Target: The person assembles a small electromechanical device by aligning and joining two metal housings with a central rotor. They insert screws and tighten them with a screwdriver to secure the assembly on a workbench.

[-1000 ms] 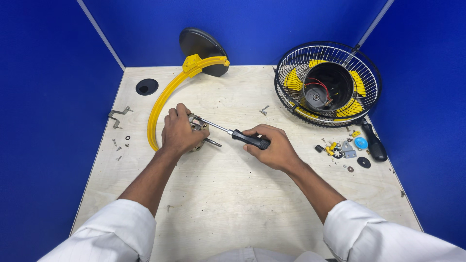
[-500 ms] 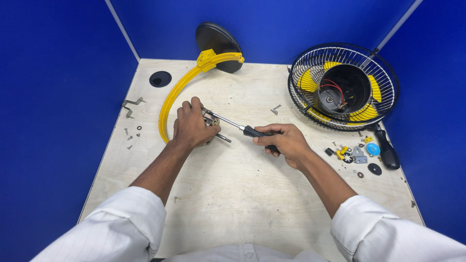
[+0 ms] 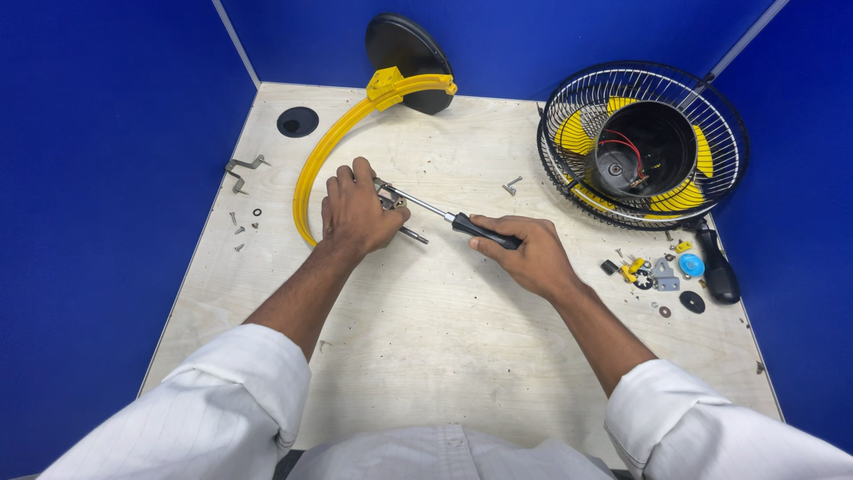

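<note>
Nearest, 2 white sleeves frame the bottom of the view, with bare forearms reaching out over the pale plywood table. The right hand is curled shut around the black handle of a screwdriver, whose slim metal shaft slants up and left toward the other hand. The left hand is closed down over a small metal bracket, pinning it against the lower end of the yellow curved arm; the screwdriver tip meets the bracket just beside the fingers.

To the right of the right hand lies a cluster of small parts, yellow, grey, blue and black, with a black handle-shaped piece near it. On the left edge of the table sit a few loose screws and a washer and 2 bent metal clips.

Farther off, 1 loose screw lies between the hands and the black wire fan cage, which holds yellow blades and a black motor housing with red wires. The yellow arm sweeps up to a black round base at the back, near a round hole in the tabletop. Blue walls enclose the table.
</note>
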